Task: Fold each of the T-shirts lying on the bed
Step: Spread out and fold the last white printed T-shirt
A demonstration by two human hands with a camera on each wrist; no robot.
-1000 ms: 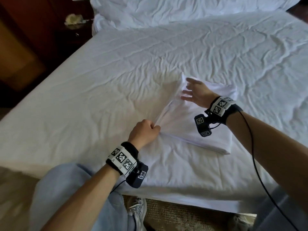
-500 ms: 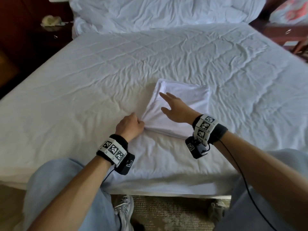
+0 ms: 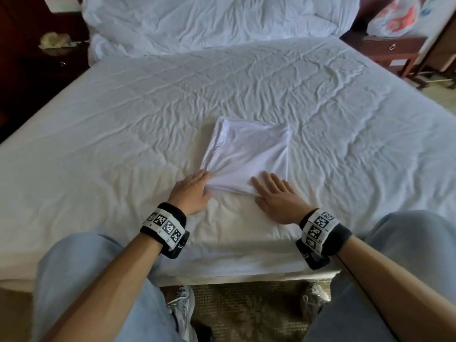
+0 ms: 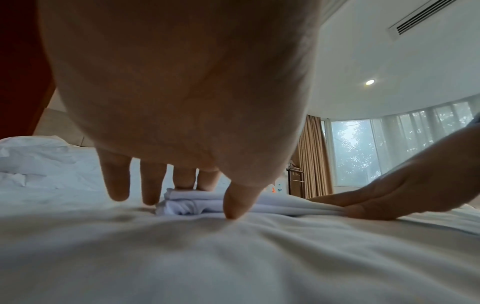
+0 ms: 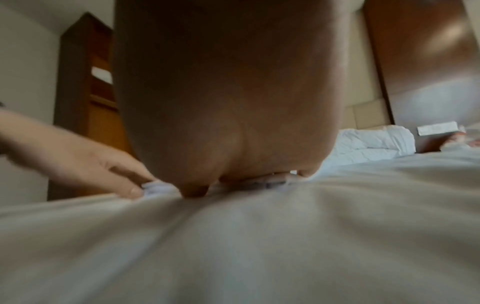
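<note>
A white T-shirt point(image 3: 249, 149), folded into a rectangle, lies on the white bed point(image 3: 123, 119) in front of me. My left hand point(image 3: 200, 185) rests at its near left corner with straight fingers; the cloth puckers there. In the left wrist view two fingers point(image 4: 184, 179) lie on top of the folded layers point(image 4: 197, 203) and the thumb presses the sheet before them. My right hand point(image 3: 269, 191) lies flat and spread on the near right edge of the T-shirt. The right wrist view shows mostly its palm point(image 5: 228, 123) and the shirt's edge point(image 5: 158, 188).
Crumpled white bedding point(image 3: 209, 21) is heaped at the head of the bed. A dark nightstand point(image 3: 56, 53) stands at the far left and a wooden table point(image 3: 392, 48) with a plastic bag point(image 3: 394, 16) at the far right. The bed's near edge point(image 3: 234, 275) meets my knees.
My left hand has released its grip on the shirt's left edge and now lies with straight fingers at the corner. My right hand slid from the shirt's middle toward me, onto the near edge.
</note>
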